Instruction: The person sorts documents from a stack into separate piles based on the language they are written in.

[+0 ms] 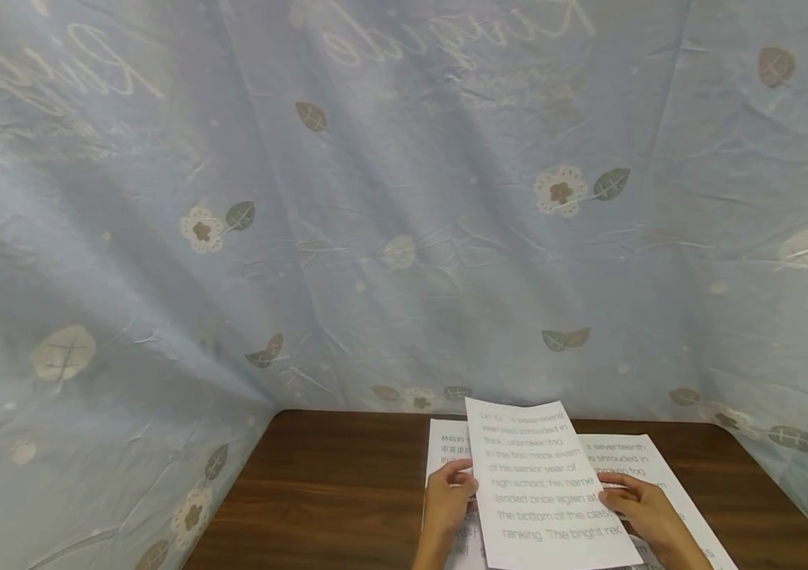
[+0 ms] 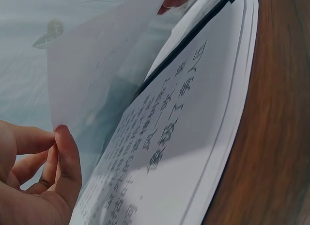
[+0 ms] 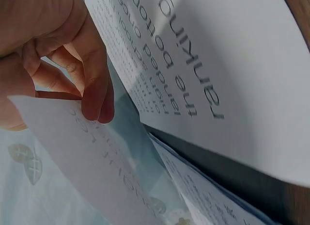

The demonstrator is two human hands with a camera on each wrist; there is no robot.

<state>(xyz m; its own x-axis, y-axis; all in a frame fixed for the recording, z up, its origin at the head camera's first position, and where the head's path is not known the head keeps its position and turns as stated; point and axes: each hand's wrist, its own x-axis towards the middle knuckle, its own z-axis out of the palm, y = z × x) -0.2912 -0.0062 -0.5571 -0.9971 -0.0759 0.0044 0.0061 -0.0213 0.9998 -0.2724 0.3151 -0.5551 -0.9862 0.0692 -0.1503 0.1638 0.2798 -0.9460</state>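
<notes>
A printed sheet of paper [image 1: 542, 495] with large English text is held up over the table, tilted a little. My left hand [image 1: 445, 500] pinches its left edge between thumb and fingers, also plain in the left wrist view. At the right edge, the thumb and fingers of my right hand [image 1: 647, 518] grip the same sheet. Below it on the left lies paper with Chinese characters [image 2: 193, 123], partly covered by the raised sheet. Paper with English text [image 3: 232, 89] lies below on the right, under my right hand.
The dark brown wooden table [image 1: 332, 491] extends to the left of the papers and shows again at their right. Behind it and along the sides hangs a pale blue curtain [image 1: 404, 317] with leaf and flower prints, close to the table's back edge.
</notes>
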